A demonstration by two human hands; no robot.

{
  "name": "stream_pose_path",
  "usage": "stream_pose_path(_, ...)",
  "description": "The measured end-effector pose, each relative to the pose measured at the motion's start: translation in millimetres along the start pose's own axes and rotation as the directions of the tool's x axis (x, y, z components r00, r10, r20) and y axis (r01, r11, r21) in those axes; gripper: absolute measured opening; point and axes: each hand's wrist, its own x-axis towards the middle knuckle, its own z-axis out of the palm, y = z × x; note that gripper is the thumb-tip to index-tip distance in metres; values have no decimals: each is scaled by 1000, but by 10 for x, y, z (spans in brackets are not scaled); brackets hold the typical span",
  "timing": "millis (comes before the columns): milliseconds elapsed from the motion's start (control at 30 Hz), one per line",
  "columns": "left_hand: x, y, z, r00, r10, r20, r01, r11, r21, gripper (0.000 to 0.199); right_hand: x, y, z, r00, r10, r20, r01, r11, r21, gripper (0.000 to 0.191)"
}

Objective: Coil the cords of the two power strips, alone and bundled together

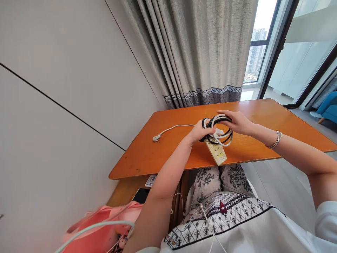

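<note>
A coil of black and white cables [228, 138] is held up between both hands over the wooden table. My left hand [200, 131] is closed around the coil's left side, its thumb across the strands. At the upper right of the loops, my right hand [235, 121] has its fingers bent over the cables and pressed on them. Below the coil, a white power strip [217, 153] with yellowish marks lies at the table's front edge. A white cord runs left from near my left hand to a plug [156, 138] on the tabletop.
The orange-brown table [142, 154] stands against a pale wall at left, with a grey curtain [205, 52] behind. Under its left front side are a dark phone [141, 195] and a pink bag [97, 230]. Glass doors and a blue seat [330, 107] are at right.
</note>
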Motion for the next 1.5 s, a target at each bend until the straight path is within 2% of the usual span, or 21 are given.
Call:
stream_pose_path(100, -1, 27, -55, 999, -50, 0, 49, 995, 85, 24, 20, -89, -33, 989, 143, 24, -145, 983, 114, 56)
stream_pose_path(200, 3, 61, -92, 994, -108, 3, 107, 987, 118, 22, 38, -173, -70, 960, 272, 63, -279, 929, 245, 63)
stream_pose_path(267, 14, 67, -108, 989, -150, 3, 149, 982, 115, 22, 48, -212, -91, 946, 310, 89, -322, 884, 338, 63)
stream_pose_path(367, 34, 50, -113, 982, -184, -38, 188, 971, 145, 24, 63, -232, -112, 947, 311, 87, -314, 826, 467, 61)
stream_pose_path(433, 28, 37, -87, 975, -142, -170, 177, 961, 213, 33, 77, -224, -113, 938, 342, 57, -318, 787, 529, 60)
stream_pose_path(500, -2, 39, -30, 953, 14, -302, 87, 943, 320, 43, 92, -209, -103, 919, 394, 24, -335, 745, 577, 60)
stream_pose_path(533, -25, 46, 6, 941, 124, -316, 12, 918, 396, 44, 99, -203, -94, 911, 412, 9, -336, 729, 597, 61)
stream_pose_path(600, -69, 67, 78, 925, 313, -218, -144, 816, 560, 35, 114, -199, -71, 906, 423, -24, -314, 707, 633, 62)
stream_pose_path(667, -92, 87, 125, 920, 384, -79, -227, 685, 692, 25, 125, -208, -47, 899, 435, -42, -299, 683, 666, 65)
stream_pose_path(733, -82, 98, 136, 928, 374, -15, -227, 593, 772, 22, 132, -229, -29, 885, 463, -41, -309, 653, 692, 68)
stream_pose_path(800, -43, 100, 119, 939, 344, 19, -214, 540, 814, 18, 138, -251, -24, 876, 481, -38, -320, 638, 700, 71)
stream_pose_path(900, 24, 92, 89, 935, 348, 70, -252, 511, 822, 14, 160, -268, -44, 886, 454, -89, -294, 702, 649, 74)
stream_pose_path(1033, 56, 58, 85, 893, 443, 77, -343, 561, 753, 15, 212, -242, -94, 915, 384, -125, -268, 809, 523, 51)
stream_pose_path(1100, 48, 26, 93, 883, 466, 64, -376, 619, 689, 20, 232, -207, -107, 935, 347, -76, -254, 803, 540, 43)
stream_pose_path(1233, 36, -39, 116, 877, 476, 67, -450, 763, 465, 40, 237, -104, -65, 938, 345, 23, -288, 746, 601, 48)
stream_pose_path(1400, 47, -70, 150, 855, 513, -76, -489, 847, 211, 54, 214, 25, 150, 939, 335, -72, -228, 768, 599, 58)
stream_pose_path(1500, 78, -83, 143, 860, 475, -184, -462, 880, 113, 52, 202, 84, 264, 954, 239, -182, -118, 855, 505, 49)
